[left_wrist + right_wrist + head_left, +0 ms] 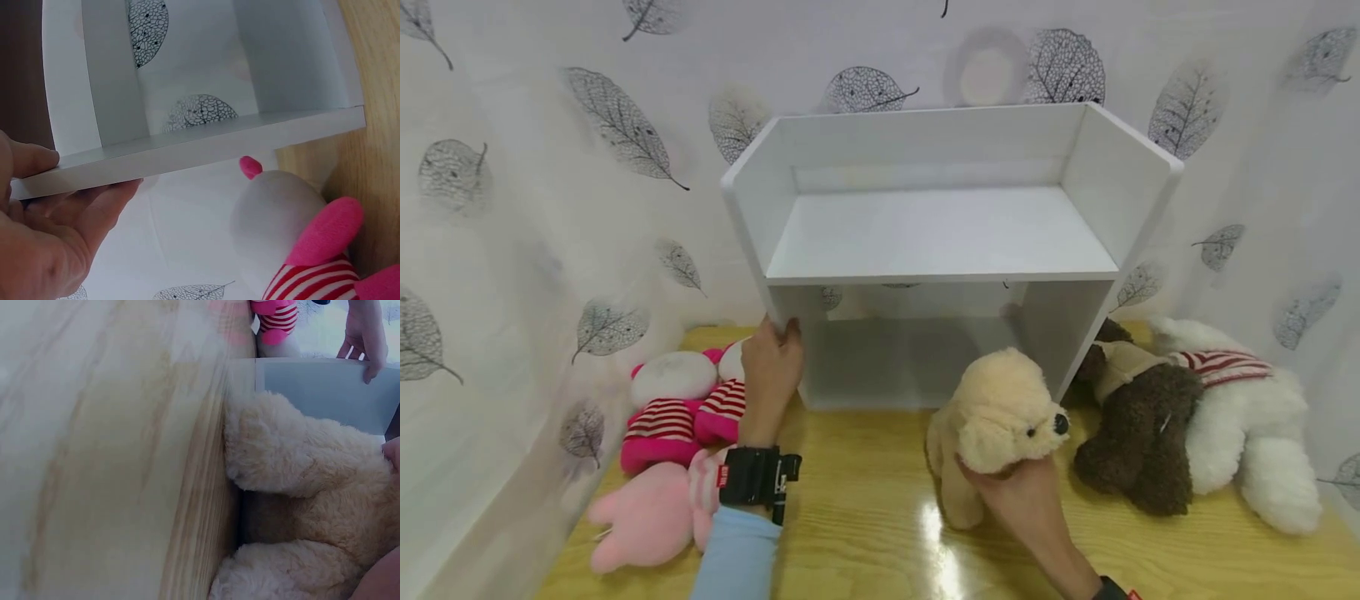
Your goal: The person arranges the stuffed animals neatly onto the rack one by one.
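Observation:
A white two-tier shelf (940, 233) stands on the wooden table against the curtain. My left hand (772, 362) grips the front edge of its left side panel, thumb on one face and fingers on the other, as the left wrist view shows. In front of the shelf's lower opening, to the right, is a cream plush dog (1000, 408), upright and facing right. My right hand (1026, 500) holds it under the head, around the neck. In the right wrist view the dog's furry legs (275, 444) reach down to the tabletop.
Two pink plush toys with striped shirts (662, 417) and a light pink plush (651, 512) lie left of the shelf. On the right lie a dark brown plush (1142, 433) and a white plush (1255, 425) with a striped top. A leaf-patterned curtain (550, 250) surrounds the table.

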A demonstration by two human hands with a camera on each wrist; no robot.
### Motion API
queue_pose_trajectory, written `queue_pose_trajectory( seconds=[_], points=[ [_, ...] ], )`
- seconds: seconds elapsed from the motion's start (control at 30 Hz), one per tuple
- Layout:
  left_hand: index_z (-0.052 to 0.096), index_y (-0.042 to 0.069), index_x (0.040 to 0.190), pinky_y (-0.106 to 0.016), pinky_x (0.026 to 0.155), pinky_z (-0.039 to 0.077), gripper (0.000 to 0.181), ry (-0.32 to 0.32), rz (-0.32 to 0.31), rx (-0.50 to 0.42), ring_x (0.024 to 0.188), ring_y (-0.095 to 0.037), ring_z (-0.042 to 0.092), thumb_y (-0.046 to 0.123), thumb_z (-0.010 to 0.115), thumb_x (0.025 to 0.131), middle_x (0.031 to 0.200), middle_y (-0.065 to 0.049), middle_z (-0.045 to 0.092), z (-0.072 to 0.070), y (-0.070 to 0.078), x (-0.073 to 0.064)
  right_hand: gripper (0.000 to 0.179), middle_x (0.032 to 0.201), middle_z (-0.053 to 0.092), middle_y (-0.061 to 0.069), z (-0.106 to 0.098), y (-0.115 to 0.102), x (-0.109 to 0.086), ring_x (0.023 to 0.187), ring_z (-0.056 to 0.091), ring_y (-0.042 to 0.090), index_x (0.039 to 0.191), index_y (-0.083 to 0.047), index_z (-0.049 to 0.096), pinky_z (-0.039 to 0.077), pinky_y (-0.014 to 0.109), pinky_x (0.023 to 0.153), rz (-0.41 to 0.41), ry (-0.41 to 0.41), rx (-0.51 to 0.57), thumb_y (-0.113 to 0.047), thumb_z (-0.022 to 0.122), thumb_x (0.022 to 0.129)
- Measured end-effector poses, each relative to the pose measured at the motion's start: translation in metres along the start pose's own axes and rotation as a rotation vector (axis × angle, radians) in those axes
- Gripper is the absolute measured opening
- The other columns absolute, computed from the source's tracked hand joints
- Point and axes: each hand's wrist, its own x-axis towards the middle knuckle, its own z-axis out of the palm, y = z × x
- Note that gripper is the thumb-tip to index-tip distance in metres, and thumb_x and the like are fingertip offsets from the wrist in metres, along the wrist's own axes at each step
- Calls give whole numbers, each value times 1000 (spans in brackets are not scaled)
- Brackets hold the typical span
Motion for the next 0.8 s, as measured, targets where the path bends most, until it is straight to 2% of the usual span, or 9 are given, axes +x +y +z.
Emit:
queue_pose_trajectory(
  seconds=[0.1,0.17,0.33,0.43,0.5,0.57,0.63,0.73,0.8],
  points=[
    [61,-2,130,-59,87,57,39,13,5,9,111,-45,69,26,52,105,125,-31,68,0,0,0,81,129,65,8,-4,-1,0,122,61,23,139,-7,51,50,41,99,40,-1,-3,-23,94,72],
    [61,-2,128,-58,85,58,38,19,10,18,109,-44,71,26,52,105,122,-31,69,0,0,-1,80,128,66,10,-7,-2,-1,120,63,25,139,-6,52,52,42,97,47,7,-6,-20,93,72],
    [62,-3,127,-57,83,59,37,25,15,28,107,-43,72,25,52,105,121,-30,70,0,1,-2,79,124,67,16,-17,-3,-3,113,66,32,137,-1,53,55,54,88,-6,81,-62,-15,93,70],
    [62,-4,127,-58,83,59,37,30,20,27,106,-44,72,24,53,104,121,-31,70,-1,3,-2,79,122,67,15,-24,-3,0,110,65,24,136,0,54,54,53,86,-49,126,-95,-13,93,68],
    [61,-4,127,-58,82,59,38,30,20,29,104,-44,72,24,53,104,120,-31,70,-2,3,-2,78,121,68,14,-28,-2,3,109,62,13,135,-1,56,54,49,85,-71,145,-111,-12,93,68],
    [61,-5,127,-57,81,59,38,28,21,32,103,-45,72,24,53,104,119,-32,70,-3,3,-2,76,120,69,14,-32,-2,7,107,59,5,134,-2,57,53,40,84,-88,163,-120,-13,93,68],
    [61,-5,127,-57,80,59,38,24,18,35,100,-45,73,25,52,104,118,-32,70,-2,3,-2,75,121,69,13,-35,-2,12,108,58,2,133,-3,58,50,30,85,-96,169,-111,-13,93,68],
    [61,-4,127,-56,80,60,38,17,14,31,101,-44,73,25,52,105,119,-31,70,-1,2,-2,74,122,68,11,-36,-2,17,111,62,12,135,-5,58,49,29,86,-98,151,-95,-14,93,70],
    [61,-3,127,-55,78,60,37,12,13,26,98,-43,74,26,52,105,118,-31,71,0,2,-2,74,123,67,11,-35,-3,21,113,64,22,136,-6,57,52,35,86,-100,135,-82,-15,92,71]
  ],
)
